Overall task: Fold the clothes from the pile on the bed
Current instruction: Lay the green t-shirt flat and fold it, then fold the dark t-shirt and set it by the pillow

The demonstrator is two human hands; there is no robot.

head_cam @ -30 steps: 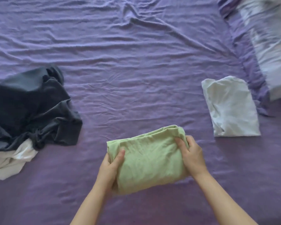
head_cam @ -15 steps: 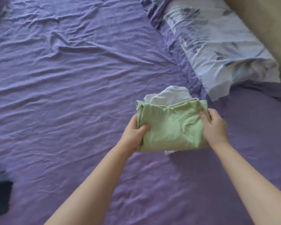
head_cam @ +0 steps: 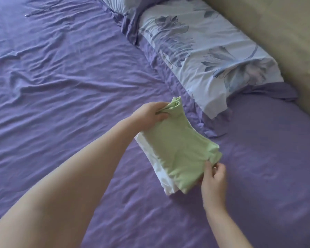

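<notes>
A folded light green garment [head_cam: 179, 149] lies on top of a folded white garment [head_cam: 156, 169] on the purple bed sheet [head_cam: 61, 86]. My left hand [head_cam: 150, 114] grips the green garment's far corner, which bunches up above my fingers. At the near right edge my right hand [head_cam: 213, 178] pinches the green cloth with thumb and fingers. The white garment shows only as a strip along the left and near side of the green one. The unfolded pile is out of view.
A floral light blue pillow [head_cam: 204, 51] lies just beyond the stack, up to the right. A beige wall or headboard [head_cam: 276, 33] runs along the right side. Wrinkled sheet spreads to the left.
The green garment has gone from being carried above the white one to lying on it, turned lengthwise. My left hand has shifted to its far corner, my right to its near edge.
</notes>
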